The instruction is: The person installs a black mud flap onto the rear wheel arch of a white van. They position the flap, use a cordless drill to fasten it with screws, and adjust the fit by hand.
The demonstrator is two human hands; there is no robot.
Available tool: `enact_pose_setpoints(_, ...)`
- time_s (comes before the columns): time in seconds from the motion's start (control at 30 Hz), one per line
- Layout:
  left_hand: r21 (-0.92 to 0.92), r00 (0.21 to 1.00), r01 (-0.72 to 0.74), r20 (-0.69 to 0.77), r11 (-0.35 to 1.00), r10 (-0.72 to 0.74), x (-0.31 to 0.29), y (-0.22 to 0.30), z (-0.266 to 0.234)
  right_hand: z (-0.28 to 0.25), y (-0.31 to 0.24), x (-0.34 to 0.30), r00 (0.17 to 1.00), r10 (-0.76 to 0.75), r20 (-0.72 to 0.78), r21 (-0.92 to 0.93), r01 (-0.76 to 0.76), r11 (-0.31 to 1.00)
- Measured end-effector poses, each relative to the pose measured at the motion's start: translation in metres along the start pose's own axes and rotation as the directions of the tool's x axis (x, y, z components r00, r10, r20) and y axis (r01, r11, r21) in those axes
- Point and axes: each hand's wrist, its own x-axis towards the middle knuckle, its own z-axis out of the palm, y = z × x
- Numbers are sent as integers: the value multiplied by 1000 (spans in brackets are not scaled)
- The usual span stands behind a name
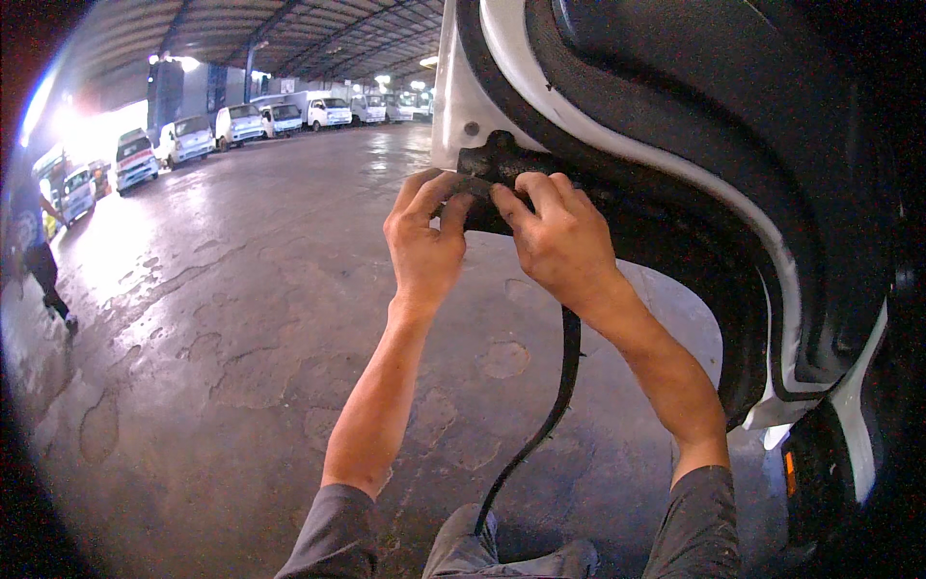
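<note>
Left Hand and Right Hand Pinch 1 Black Trim

1 black strip hangs between the 2 forearms. Both hands clamp the trim at 1 door's lower corner. Beyond: 1 person at the left, then at least 6 vehicles.

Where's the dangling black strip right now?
In the head view, just right of centre: the black strip hangs below the right hand, curving down and leftward toward a grey trouser leg.

Black strip, black-and-white door, dark grey sleeves, mottled grey floor, white trucks
</note>
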Motion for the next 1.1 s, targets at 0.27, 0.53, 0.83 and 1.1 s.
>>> enact_pose_setpoints(0.27,13,997,35,-69,999,-34,-5,2,3,4,-3,-2,997,-44,-55,-5,44,999)
enact_pose_setpoints(0.53,17,995,32,-94,999,-31,-6,3,9,4,1,-2,998,-16,-61,22,17,1000)
enact_pose_setpoints(0.83,55,999,-14,-48,998,17,1,3,8,-2,1,0,996,84,3,115,-84,990)
enact_pose_setpoints(1.1,19,986,133,103,991,-135,20,0,6,-5,3,12,967,202,154,241,-235,942)
